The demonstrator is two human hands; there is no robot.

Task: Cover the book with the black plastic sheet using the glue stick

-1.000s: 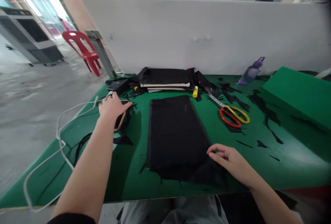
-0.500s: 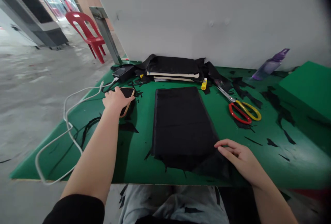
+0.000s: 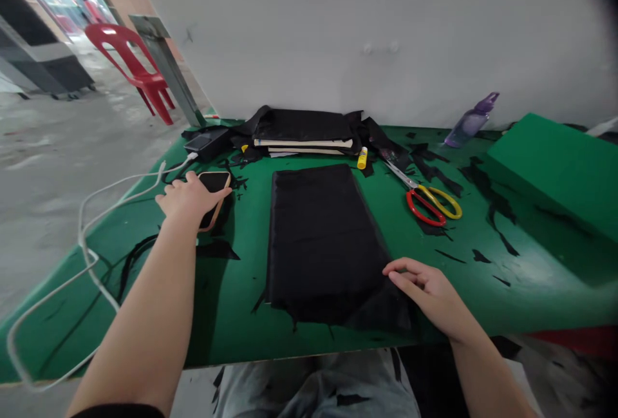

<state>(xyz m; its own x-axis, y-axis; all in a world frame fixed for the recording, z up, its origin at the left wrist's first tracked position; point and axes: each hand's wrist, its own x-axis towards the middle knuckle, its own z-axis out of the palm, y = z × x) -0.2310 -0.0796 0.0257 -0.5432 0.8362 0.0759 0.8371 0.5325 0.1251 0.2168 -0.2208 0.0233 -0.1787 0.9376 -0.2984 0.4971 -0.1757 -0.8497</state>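
Left hand (image 3: 190,199) lies flat over the phone (image 3: 212,189) near the bench's left edge, right hand (image 3: 429,295) rests loosely curled on the already flattened black cloth (image 3: 323,244), scissors (image 3: 427,199) untouched.

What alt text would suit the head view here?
The person's left hand rests on a phone on a green table, while the right hand touches the near corner of a flat black fabric piece. Red-and-yellow scissors, a glue stick and a purple bottle lie beyond.
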